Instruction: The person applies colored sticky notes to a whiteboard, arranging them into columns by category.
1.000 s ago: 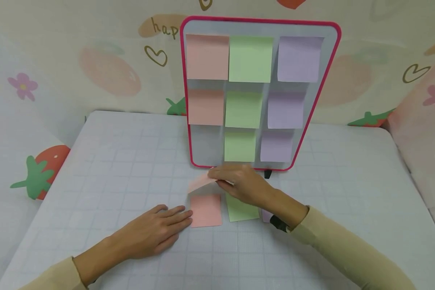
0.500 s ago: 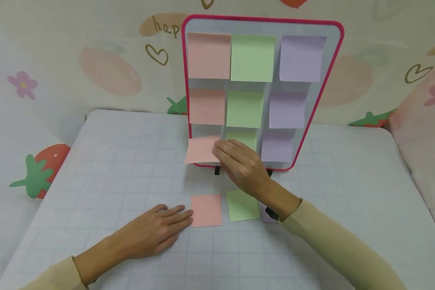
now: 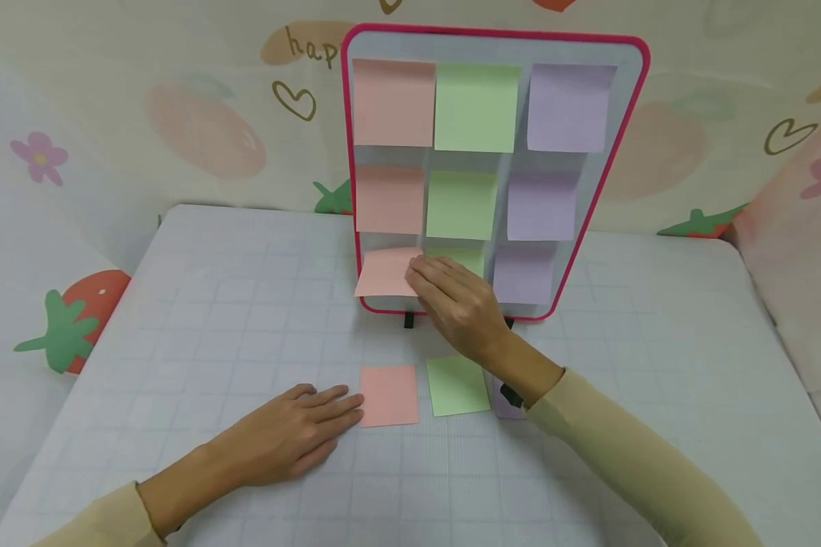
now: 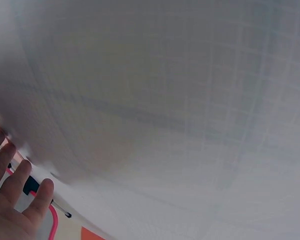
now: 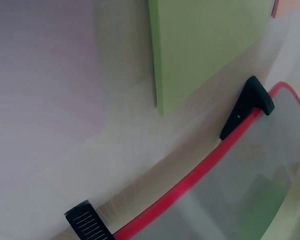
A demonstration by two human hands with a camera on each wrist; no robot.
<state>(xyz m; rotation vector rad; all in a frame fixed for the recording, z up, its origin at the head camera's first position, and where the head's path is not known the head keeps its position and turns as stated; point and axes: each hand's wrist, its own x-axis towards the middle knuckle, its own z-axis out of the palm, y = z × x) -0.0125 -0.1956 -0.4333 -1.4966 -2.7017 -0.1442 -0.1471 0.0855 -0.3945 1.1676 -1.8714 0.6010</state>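
Note:
In the head view my right hand (image 3: 458, 308) pinches a pink sticky note (image 3: 386, 272) by its right side, up against the lower left of a red-framed whiteboard (image 3: 581, 47). The note's lower edge tilts out from the board. My left hand (image 3: 294, 437) rests flat on the table, its fingertips at the left edge of a pink sticky-note pad (image 3: 388, 396). Those fingers, spread apart, also appear at the lower left of the left wrist view. A green pad (image 3: 454, 386) lies right of the pink one. Partly covered by my right wrist is a purple pad (image 3: 506, 406).
Pink, green and purple notes (image 3: 475, 108) hang in columns on the board. Black feet (image 5: 247, 107) hold it up on the grid-patterned table (image 3: 246, 304). Behind stands a backdrop (image 3: 205, 129) printed with strawberries, hearts and flowers.
My right hand has lifted the pink note from above the table up to the board's lower left, its fingers now further up. The left hand has stayed put.

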